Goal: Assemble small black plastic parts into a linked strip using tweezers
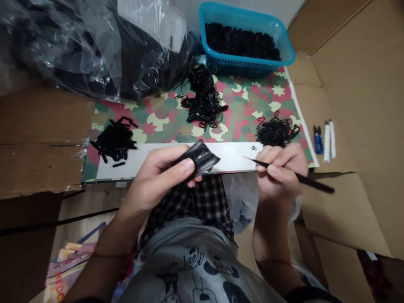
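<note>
Work looks midway, separate black piles [203, 101] lying loose: left fingers [172, 153] pinch a flat piece [203, 156]; right fingers [276, 171] clasp a pointed tool [314, 182].

Green, red and cream camouflage covers the tabletop [246, 97], white the strip [233, 156] along its near edge, blue the basket [248, 67] at its far right corner, black the flat piece [200, 158] and pointed tool [315, 184].

Makeshift workshop: cardboard panels [362, 84], blue basket [243, 66] of black pieces [241, 43].
</note>
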Tool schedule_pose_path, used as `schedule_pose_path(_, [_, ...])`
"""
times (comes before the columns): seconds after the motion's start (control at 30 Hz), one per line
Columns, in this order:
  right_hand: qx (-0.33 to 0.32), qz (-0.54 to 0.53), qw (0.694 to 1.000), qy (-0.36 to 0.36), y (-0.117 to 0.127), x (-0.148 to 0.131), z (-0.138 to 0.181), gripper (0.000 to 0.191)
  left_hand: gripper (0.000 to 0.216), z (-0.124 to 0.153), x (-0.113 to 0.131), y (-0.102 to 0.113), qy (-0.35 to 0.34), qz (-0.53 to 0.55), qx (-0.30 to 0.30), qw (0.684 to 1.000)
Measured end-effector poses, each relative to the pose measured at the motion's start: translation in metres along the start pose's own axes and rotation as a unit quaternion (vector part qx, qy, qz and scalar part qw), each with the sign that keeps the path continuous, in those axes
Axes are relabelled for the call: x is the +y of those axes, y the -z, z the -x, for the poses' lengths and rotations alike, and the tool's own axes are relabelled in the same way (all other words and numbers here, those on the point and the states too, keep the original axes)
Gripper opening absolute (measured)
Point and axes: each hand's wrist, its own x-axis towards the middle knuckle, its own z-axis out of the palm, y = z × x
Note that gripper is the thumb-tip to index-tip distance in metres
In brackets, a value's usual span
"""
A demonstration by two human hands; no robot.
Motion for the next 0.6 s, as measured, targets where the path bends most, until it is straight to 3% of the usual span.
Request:
schedule_pose_path(0.1, [0.065, 0.234, 0.96, 0.14, 0.014, 0.008, 0.015, 0.017, 0.026, 0.001, -0.003, 0.005, -0.048, -0.04, 0.064, 0.996])
schedule_pose_path(0.23, [-0.079, 0.453, 0.882, 0.099, 0.028, 0.022, 0.051, 0.015, 0.031, 0.014, -0.03, 0.014, 0.038, -0.094, 0.074, 0.992])
schedule_pose_path(0.37, [-0.079, 0.512, 0.848, 0.11, 0.035, 0.024, 0.075, 0.013, 0.029, 0.028, -0.045, 0.017, 0.096, -0.138, 0.075, 0.983])
schedule_pose_path(0.6, [-0.043, 0.504, 0.852, 0.134, 0.038, 0.023, 0.069, 0.016, 0.026, 0.03, -0.046, 0.015, 0.115, -0.121, 0.083, 0.983])
